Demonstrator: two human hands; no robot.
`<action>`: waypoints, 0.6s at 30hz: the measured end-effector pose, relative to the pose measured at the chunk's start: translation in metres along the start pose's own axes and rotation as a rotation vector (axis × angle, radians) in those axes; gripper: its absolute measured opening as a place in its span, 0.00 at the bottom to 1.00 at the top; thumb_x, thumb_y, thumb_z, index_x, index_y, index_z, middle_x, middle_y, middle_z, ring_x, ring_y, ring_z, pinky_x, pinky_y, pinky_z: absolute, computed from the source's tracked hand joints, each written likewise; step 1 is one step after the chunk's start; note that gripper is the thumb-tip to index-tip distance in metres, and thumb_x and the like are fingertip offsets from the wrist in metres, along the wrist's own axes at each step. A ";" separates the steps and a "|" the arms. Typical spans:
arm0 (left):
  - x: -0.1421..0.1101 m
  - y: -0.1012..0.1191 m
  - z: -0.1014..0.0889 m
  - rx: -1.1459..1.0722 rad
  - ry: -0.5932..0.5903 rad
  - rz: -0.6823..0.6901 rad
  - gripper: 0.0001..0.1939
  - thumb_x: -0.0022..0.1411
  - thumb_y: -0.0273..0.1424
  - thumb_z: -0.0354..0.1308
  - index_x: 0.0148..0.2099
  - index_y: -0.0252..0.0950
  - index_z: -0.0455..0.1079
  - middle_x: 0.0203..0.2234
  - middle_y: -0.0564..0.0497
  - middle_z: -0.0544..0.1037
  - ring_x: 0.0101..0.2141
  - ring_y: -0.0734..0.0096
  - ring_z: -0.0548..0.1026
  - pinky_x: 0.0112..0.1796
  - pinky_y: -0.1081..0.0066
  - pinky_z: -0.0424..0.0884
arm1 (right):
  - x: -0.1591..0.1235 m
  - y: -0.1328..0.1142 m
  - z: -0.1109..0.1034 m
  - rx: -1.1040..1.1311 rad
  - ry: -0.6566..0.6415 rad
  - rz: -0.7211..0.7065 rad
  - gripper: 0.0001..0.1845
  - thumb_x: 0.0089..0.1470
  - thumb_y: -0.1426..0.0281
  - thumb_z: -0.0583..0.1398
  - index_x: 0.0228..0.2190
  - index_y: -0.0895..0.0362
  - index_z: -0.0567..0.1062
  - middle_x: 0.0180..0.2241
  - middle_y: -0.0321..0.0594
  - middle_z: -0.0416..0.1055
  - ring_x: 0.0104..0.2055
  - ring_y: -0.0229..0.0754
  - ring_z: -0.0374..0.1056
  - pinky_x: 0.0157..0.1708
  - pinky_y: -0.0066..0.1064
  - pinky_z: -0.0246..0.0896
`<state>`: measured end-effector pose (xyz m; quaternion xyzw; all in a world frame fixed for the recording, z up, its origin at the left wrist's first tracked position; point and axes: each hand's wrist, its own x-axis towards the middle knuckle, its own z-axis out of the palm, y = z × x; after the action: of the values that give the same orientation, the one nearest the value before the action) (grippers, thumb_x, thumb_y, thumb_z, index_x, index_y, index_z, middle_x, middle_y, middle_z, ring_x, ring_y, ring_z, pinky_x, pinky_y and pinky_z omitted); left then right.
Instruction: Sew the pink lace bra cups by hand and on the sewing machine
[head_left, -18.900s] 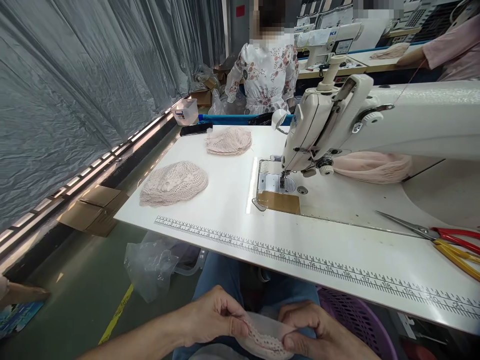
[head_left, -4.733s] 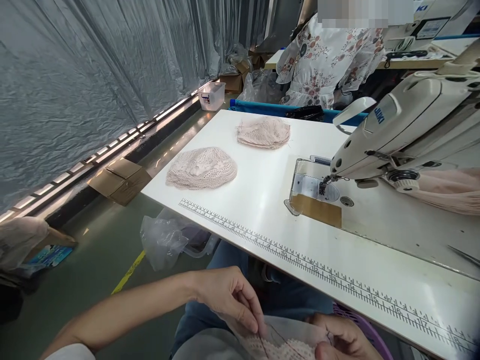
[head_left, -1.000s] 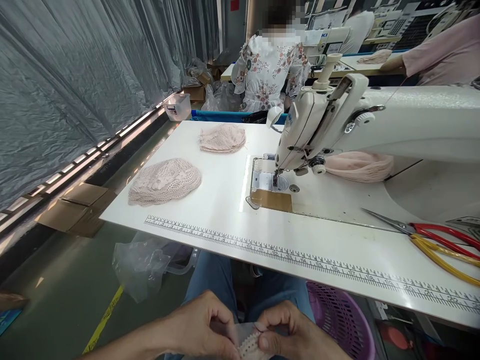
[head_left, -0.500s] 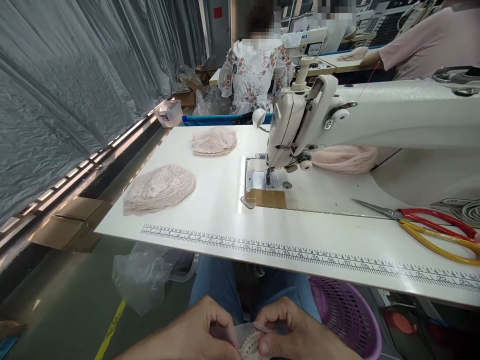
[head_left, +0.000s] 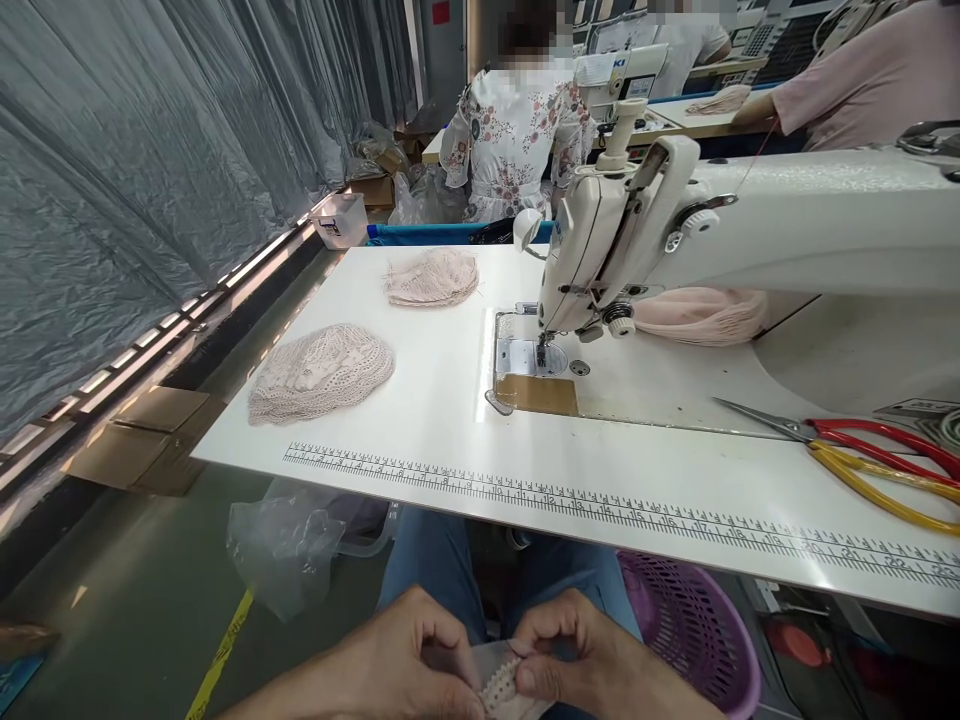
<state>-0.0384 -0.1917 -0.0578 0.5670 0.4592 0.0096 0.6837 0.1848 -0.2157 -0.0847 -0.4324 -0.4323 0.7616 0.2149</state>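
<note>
At six o'clock, over the lap [head_left: 429, 565], the left hand [head_left: 405, 655] and right hand [head_left: 596, 660] pinched the sheer lace-edged piece [head_left: 501, 690] between thumbs and curled fingers. Good handling probably called for light, even tension (thin stuff, likely puckered easily), edge lying flat.

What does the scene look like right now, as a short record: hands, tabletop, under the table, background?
Left hand: pinching one side of the lace-trimmed sheer fabric
Right hand: pinching its other side
Work position: above the lap, off the table
Table, left: nearer lace stack, farther lace stack
Table, right: sewing machine; pink fabric beneath its arm; scissors with red and yellow handles
Below table: clear plastic bag left, purple basket right
Background: person in floral clothing
</note>
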 end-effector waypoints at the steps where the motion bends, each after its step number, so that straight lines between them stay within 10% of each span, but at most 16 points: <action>1: 0.000 0.000 0.000 -0.007 0.001 0.003 0.14 0.44 0.39 0.69 0.27 0.33 0.79 0.20 0.53 0.75 0.23 0.76 0.67 0.25 0.79 0.60 | -0.001 -0.001 0.000 0.001 0.013 0.008 0.22 0.39 0.52 0.69 0.26 0.58 0.79 0.25 0.34 0.69 0.29 0.36 0.62 0.30 0.28 0.56; 18: 0.005 -0.004 0.003 -0.178 -0.051 -0.065 0.13 0.44 0.37 0.69 0.31 0.33 0.80 0.23 0.50 0.78 0.25 0.73 0.73 0.28 0.78 0.67 | -0.004 0.012 -0.009 -0.120 -0.049 -0.025 0.27 0.49 0.45 0.61 0.31 0.58 0.79 0.28 0.38 0.70 0.34 0.44 0.67 0.35 0.32 0.62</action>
<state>-0.0354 -0.1931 -0.0641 0.4890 0.4571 0.0141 0.7428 0.1950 -0.2211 -0.0950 -0.4203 -0.4876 0.7419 0.1877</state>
